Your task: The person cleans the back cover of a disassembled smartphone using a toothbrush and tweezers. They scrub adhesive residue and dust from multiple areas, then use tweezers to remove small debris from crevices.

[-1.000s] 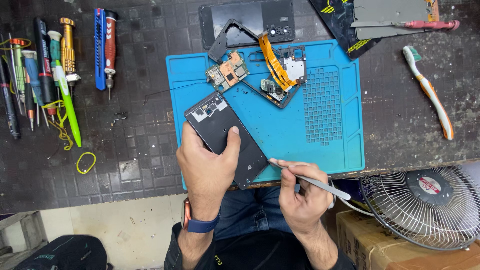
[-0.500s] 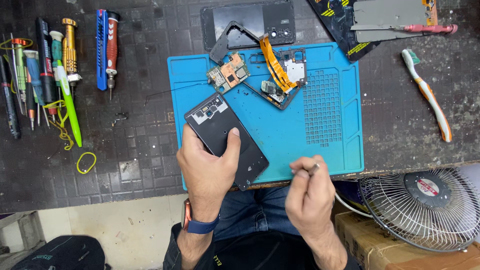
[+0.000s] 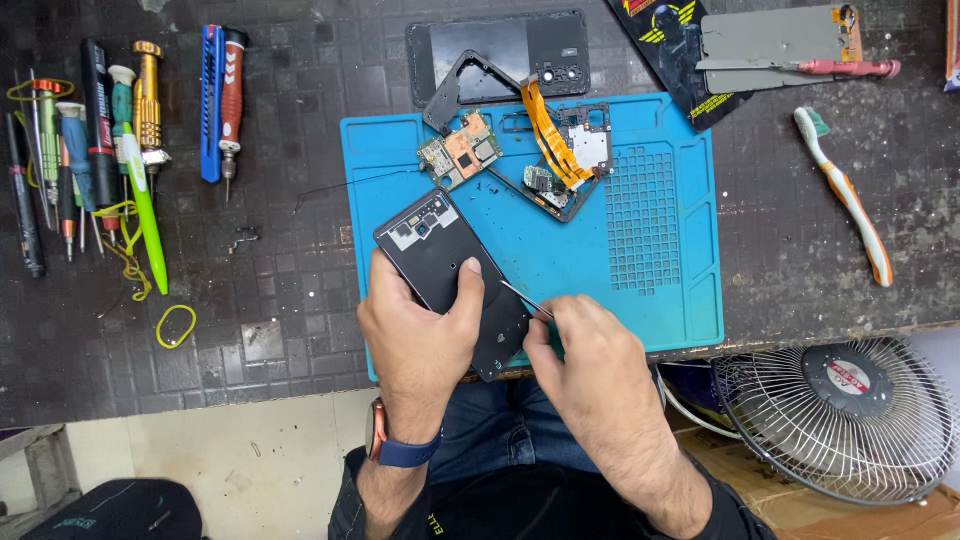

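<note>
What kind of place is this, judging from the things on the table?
Most likely a phone repair bench. A blue work mat carries a loose circuit board and an opened phone frame, and a row of screwdrivers lies beside it. The left hand holds a dark phone body.

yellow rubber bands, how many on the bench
2. One yellow rubber band lies flat on the dark bench left of the blue mat. The other rubber band loops over the screwdriver tops at far left. More may hide under the tools.

Black packet with yellow print at top right, round red fan label, possibly cardboard box below
</note>
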